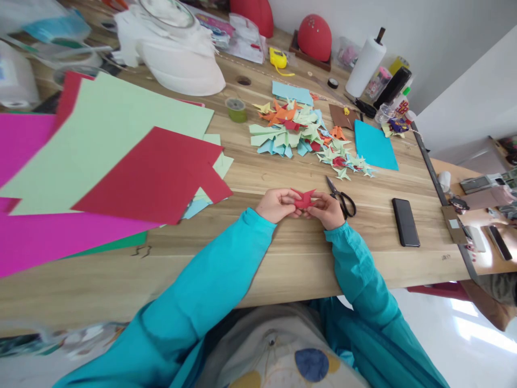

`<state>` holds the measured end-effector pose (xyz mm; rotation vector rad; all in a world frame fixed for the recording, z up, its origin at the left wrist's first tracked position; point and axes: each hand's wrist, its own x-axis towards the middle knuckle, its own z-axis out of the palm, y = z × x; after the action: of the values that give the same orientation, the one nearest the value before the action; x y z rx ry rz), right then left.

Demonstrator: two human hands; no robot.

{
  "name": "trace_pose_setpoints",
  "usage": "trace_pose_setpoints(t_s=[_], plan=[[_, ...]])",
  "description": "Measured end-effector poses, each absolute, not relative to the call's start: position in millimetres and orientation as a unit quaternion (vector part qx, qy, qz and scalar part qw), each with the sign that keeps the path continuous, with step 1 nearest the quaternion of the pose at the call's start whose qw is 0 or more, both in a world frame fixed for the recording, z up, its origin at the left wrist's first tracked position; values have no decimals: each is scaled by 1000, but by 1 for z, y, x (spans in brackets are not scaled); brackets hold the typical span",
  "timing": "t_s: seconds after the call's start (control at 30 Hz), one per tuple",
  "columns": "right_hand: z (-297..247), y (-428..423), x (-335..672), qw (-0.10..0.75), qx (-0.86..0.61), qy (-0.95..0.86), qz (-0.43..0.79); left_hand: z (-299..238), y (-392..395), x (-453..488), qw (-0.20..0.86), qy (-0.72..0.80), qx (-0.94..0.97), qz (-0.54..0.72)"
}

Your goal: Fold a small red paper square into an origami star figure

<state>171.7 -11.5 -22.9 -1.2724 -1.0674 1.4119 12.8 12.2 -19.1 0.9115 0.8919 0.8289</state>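
Observation:
Between my two hands is a small piece of folded red paper (304, 199) with pointed corners, held just over the wooden table (258, 269). My left hand (277, 205) pinches its left side between thumb and fingers. On the opposite side, my right hand (328, 210) grips the paper the same way. Some fingertips are hidden beneath the paper. Black-handled scissors (346, 203) lie right behind my right hand, blades pointing away. Farther back spreads a pile of folded paper pieces (278, 134) in green, orange, blue and red.
Large coloured sheets, including a red sheet (153, 172) and a magenta sheet (72, 237), cover the left side. A phone (405, 222) and a blue square of paper (375, 144) lie to the right. Behind are a tape measure (278, 58), a paper roll (365, 66) and a white cap (177, 64).

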Motion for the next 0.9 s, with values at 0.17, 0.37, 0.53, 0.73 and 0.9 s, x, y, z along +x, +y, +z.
trace_pose_setpoints(t_s=[0.17, 0.37, 0.53, 0.73, 0.9], plan=[[-21, -12, 173, 452, -507, -439, 587, -20, 12, 13, 716, 402, 420, 388], [-19, -12, 175, 463, -459, -414, 635, -19, 14, 14, 716, 421, 385, 402], [-19, -11, 174, 460, -461, -446, 614, -17, 14, 14, 720, 421, 383, 397], [-19, -12, 172, 456, -487, -470, 578, -18, 13, 14, 716, 418, 395, 395], [-16, -15, 169, 476, -481, -487, 552, -19, 13, 15, 696, 429, 408, 406]])
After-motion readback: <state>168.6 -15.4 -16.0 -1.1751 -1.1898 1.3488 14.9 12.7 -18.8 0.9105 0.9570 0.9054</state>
